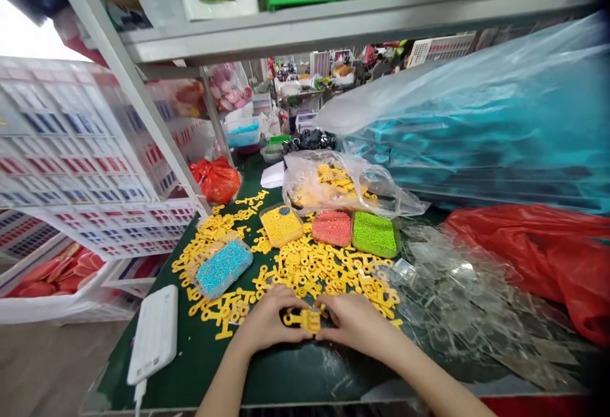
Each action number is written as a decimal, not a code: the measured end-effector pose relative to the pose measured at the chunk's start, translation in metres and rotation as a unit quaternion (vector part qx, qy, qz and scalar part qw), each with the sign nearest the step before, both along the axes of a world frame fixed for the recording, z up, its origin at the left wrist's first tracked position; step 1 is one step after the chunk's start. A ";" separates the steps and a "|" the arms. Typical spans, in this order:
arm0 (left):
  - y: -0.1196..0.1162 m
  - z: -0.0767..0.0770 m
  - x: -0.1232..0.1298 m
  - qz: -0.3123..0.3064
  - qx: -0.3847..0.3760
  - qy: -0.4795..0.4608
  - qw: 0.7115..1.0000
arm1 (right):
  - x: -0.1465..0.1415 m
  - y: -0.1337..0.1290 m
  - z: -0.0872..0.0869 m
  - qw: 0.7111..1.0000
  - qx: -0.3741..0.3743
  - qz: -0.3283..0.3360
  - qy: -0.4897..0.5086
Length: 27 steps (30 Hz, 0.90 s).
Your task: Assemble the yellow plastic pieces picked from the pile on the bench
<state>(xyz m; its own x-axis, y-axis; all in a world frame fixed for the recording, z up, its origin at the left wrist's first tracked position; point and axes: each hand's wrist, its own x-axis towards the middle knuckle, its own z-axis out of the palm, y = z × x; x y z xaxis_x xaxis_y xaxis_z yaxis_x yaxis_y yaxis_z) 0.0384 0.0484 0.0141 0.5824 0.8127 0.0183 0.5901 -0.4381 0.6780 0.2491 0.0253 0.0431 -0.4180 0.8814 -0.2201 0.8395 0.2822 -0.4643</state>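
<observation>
Near the front of the dark green table, my left hand (275,320) and my right hand (350,320) meet around a small yellow plastic assembly (311,320). Fingers of both hands press on it from the two sides, and a ring-shaped end points left. Beyond the hands lies a wide pile of loose yellow parts (309,267). Among these parts stand a box of blue beads (223,267), a box of yellow beads (281,226), a box of red beads (332,228) and a box of green beads (374,234).
A white power bank (153,334) with a cable lies at the left edge. Clear plastic pieces (457,290) and a red bag (534,252) cover the right side. Behind are an open bag of yellow parts (338,182) and a large blue bundle (476,124). A metal shelf (333,26) hangs above.
</observation>
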 end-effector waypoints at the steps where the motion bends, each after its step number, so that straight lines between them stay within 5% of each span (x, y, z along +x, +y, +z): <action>1: 0.000 0.000 -0.001 0.011 0.003 -0.026 1.000 | 0.001 -0.003 0.001 0.999 -0.004 -0.022 0.030; 7: -0.001 -0.007 -0.002 0.030 0.017 -0.088 0.995 | -0.012 -0.012 -0.030 0.945 -0.077 -0.112 0.296; 11: 0.002 -0.015 -0.004 0.060 0.056 -0.113 0.990 | 0.001 0.010 -0.046 0.907 -0.102 -0.139 0.383; 14: 0.005 -0.018 -0.010 0.116 0.093 -0.151 0.977 | 0.034 0.055 -0.024 0.919 -0.020 -0.173 0.353; 18: 0.008 -0.017 -0.017 0.168 0.115 -0.166 0.965 | 0.072 0.143 0.032 0.919 0.200 -0.284 0.185; 22: 0.006 -0.014 -0.016 0.164 0.122 -0.120 0.971 | 0.077 0.213 0.067 0.912 0.219 -0.324 0.123; 25: 0.004 -0.011 -0.016 0.173 0.139 -0.104 0.969 | 0.067 0.226 0.070 0.915 0.229 -0.315 0.105; 27: 0.004 -0.010 -0.016 0.171 0.146 -0.099 0.969 | 0.059 0.212 0.063 0.919 0.257 -0.277 0.113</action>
